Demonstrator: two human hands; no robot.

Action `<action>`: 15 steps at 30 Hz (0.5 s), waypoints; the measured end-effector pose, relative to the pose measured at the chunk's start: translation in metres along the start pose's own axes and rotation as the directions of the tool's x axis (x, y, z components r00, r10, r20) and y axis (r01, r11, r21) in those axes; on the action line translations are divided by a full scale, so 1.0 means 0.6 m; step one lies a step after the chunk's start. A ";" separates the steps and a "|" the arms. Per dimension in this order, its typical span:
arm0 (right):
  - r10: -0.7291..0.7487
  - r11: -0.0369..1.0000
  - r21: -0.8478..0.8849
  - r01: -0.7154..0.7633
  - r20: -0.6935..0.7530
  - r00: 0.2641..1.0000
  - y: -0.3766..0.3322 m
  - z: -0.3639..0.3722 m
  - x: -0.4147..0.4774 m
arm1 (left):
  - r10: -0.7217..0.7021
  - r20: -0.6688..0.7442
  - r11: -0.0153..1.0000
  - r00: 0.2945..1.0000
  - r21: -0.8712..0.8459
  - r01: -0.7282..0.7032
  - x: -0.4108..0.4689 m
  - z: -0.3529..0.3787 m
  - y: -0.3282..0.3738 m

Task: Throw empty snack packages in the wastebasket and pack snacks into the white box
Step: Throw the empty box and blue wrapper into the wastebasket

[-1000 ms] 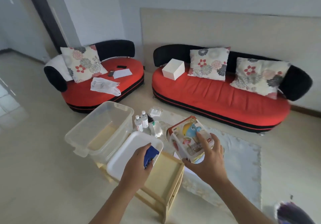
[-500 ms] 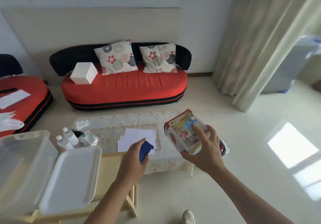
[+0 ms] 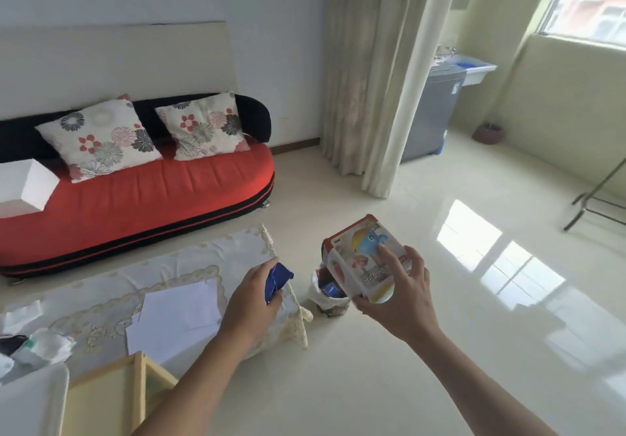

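My left hand (image 3: 250,298) is closed around a small blue snack package (image 3: 277,280) above the right end of the cloth-covered low table (image 3: 111,303). My right hand (image 3: 399,296) grips a colourful snack box (image 3: 364,263) with a cartoon fish on it, tilted, just above and right of the wastebasket (image 3: 330,303). The wastebasket stands on the floor beside the table's right end, lined with a white bag, with a blue package inside. A white box (image 3: 23,186) rests on the red sofa at the far left.
A red and black sofa (image 3: 152,195) with two floral cushions runs along the back wall. White paper sheets (image 3: 176,313) lie on the table. A wooden stool (image 3: 111,395) and a white lid (image 3: 30,401) are at bottom left. Curtains (image 3: 372,73) and a metal stand (image 3: 596,198) are to the right.
My view has swung right, away from the clear storage bin and the small sofa. Both hands have carried their packages toward the wastebasket, which has come into view.
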State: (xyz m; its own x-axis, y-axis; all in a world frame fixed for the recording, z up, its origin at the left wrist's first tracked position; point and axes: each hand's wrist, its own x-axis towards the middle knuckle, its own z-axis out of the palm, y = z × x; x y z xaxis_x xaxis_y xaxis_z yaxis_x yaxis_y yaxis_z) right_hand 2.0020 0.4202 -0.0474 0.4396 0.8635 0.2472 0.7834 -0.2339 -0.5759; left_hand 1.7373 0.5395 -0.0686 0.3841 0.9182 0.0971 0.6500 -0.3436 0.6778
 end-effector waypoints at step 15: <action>0.057 0.998 -0.011 -0.057 0.070 0.996 0.322 -0.131 0.165 | -0.052 0.053 0.999 0.997 0.010 0.051 0.156 0.282 0.219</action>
State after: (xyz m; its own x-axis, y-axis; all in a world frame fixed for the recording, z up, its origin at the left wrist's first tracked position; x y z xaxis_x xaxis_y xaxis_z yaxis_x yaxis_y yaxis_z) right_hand 2.2312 0.4252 -0.0731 0.4519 0.8778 0.1586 0.7619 -0.2874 -0.5804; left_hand 1.9697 0.5470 -0.0938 0.3845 0.9228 0.0229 0.6756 -0.2982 0.6743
